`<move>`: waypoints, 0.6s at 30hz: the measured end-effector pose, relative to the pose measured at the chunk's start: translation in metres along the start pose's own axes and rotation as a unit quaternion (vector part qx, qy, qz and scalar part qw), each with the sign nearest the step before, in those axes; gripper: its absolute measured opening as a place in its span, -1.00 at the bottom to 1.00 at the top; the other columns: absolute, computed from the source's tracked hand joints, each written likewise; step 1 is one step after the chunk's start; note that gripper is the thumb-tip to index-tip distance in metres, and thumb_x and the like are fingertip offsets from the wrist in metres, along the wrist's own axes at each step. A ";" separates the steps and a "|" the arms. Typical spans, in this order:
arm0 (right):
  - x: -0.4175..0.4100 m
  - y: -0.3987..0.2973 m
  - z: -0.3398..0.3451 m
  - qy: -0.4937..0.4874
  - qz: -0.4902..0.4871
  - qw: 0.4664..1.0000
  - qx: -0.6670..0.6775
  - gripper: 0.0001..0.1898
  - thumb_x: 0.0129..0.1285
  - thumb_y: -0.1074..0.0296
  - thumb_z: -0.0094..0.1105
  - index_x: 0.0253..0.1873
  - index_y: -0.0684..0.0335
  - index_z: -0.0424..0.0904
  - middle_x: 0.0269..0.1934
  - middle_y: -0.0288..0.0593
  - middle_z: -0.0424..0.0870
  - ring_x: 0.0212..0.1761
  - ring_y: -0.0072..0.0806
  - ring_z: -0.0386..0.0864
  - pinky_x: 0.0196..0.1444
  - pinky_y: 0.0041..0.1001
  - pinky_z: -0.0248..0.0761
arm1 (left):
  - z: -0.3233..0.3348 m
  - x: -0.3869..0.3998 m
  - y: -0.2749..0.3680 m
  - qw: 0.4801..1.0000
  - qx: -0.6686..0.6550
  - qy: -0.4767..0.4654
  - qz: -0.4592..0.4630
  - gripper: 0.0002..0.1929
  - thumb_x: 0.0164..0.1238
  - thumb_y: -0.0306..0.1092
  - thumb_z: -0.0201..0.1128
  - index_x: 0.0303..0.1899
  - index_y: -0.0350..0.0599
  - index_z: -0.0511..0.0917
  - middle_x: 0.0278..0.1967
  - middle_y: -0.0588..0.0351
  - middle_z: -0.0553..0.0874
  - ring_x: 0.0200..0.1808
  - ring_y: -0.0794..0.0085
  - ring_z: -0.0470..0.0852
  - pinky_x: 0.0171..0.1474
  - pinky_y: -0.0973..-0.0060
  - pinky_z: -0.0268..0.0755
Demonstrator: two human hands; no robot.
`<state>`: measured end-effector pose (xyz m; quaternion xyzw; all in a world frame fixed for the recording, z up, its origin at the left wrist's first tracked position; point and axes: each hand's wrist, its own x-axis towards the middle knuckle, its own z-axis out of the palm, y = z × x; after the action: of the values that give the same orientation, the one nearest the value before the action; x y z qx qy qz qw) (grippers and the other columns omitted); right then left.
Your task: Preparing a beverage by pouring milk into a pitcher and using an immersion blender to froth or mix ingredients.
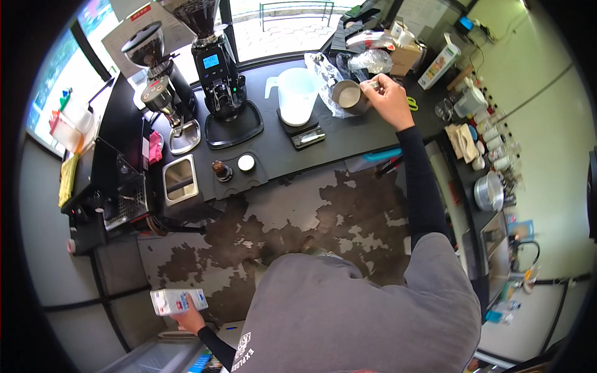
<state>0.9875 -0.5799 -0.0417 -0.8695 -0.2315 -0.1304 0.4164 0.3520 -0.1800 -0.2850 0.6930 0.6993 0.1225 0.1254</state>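
My right hand [388, 100] grips a metal pitcher [344, 95] near its rim, over the black counter [261, 158]. The pitcher's mouth faces me. A pale round area shows inside it, and I cannot tell whether it is liquid. Low on the left, my left hand [190, 320] holds a white carton [175, 302] with printing, tilted on its side above an open chest [154, 354]. Left of the pitcher, a translucent plastic jug [297, 95] stands on a black digital scale [308, 137]. Crumpled clear plastic wrap [324, 74] lies behind the pitcher.
Two coffee grinders [215, 70] stand at the back left, near an espresso machine [121, 186]. A tamper [222, 170] and a metal bin [181, 180] sit at the front left. Bottles line the right wall, beside a metal pot [489, 191]. Green-handled scissors [412, 103] lie by my right wrist.
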 end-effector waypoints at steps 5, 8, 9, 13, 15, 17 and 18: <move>0.084 0.033 -0.006 -0.039 -0.096 0.989 -0.110 -0.58 0.27 0.01 0.40 -0.16 0.35 0.66 -0.37 0.07 0.77 -0.33 -0.16 0.77 -0.20 -0.27 0.58 | 0.039 -0.078 0.060 0.988 -0.004 -0.030 0.154 -0.12 0.18 0.21 0.50 0.44 -0.09 0.40 0.36 -0.05 0.57 0.40 -0.02 0.47 0.50 -0.15 0.00; 0.118 0.047 0.012 -0.068 -0.113 0.980 -0.148 -0.57 0.27 -0.01 0.40 -0.17 0.36 0.66 -0.39 0.08 0.76 -0.36 -0.17 0.77 -0.23 -0.28 0.58 | 0.036 -0.119 0.105 0.951 -0.226 -0.084 0.194 -0.15 0.09 -0.10 0.65 0.36 -0.29 0.42 0.28 -0.17 0.56 0.32 -0.01 0.49 0.48 0.11 0.15; 0.126 0.045 0.019 -0.077 -0.111 0.977 -0.164 -0.56 0.28 -0.02 0.40 -0.17 0.36 0.66 -0.39 0.08 0.76 -0.37 -0.18 0.77 -0.24 -0.29 0.58 | 0.030 -0.130 0.121 0.950 -0.226 -0.092 0.194 -0.14 0.02 -0.18 0.69 0.31 -0.37 0.42 0.22 -0.15 0.57 0.27 0.05 0.53 0.42 0.21 0.26; 0.148 0.046 0.037 -0.097 -0.125 0.976 -0.147 -0.56 0.28 0.00 0.40 -0.16 0.38 0.66 -0.39 0.09 0.76 -0.38 -0.21 0.77 -0.25 -0.31 0.58 | 0.023 -0.152 0.168 0.925 -0.278 -0.098 0.240 -0.14 -0.06 -0.16 0.74 0.23 -0.41 0.45 0.13 -0.10 0.64 0.16 0.16 0.65 0.27 0.28 0.46; 0.157 0.047 0.044 -0.114 -0.138 0.972 -0.154 -0.57 0.28 0.02 0.41 -0.16 0.39 0.66 -0.39 0.08 0.76 -0.37 -0.23 0.77 -0.24 -0.32 0.58 | 0.012 -0.155 0.195 0.906 -0.280 -0.195 0.252 -0.19 -0.08 -0.15 0.75 0.17 -0.38 0.51 0.00 -0.05 0.72 0.02 0.23 0.73 0.16 0.35 0.55; 0.163 0.047 0.051 -0.116 -0.152 0.971 -0.144 -0.59 0.28 0.05 0.41 -0.16 0.39 0.67 -0.41 0.07 0.76 -0.39 -0.22 0.76 -0.26 -0.32 0.58 | 0.017 -0.146 0.208 0.889 -0.247 -0.179 0.341 -0.29 -0.11 -0.18 0.75 0.09 -0.32 0.60 -0.10 -0.01 0.76 -0.10 0.28 0.77 0.05 0.42 0.61; 0.166 0.046 0.057 -0.125 -0.157 0.968 -0.153 -0.60 0.27 0.06 0.41 -0.16 0.38 0.67 -0.40 0.07 0.76 -0.39 -0.21 0.76 -0.25 -0.32 0.57 | 0.014 -0.143 0.219 0.881 -0.276 -0.222 0.315 -0.33 -0.10 -0.18 0.74 0.06 -0.29 0.63 -0.06 -0.02 0.75 -0.05 0.25 0.76 0.11 0.37 0.59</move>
<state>1.1557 -0.5119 -0.0379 -0.8851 -0.3925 -0.1177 0.2206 0.5635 -0.3213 -0.2223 0.8234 0.3357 0.1865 0.4179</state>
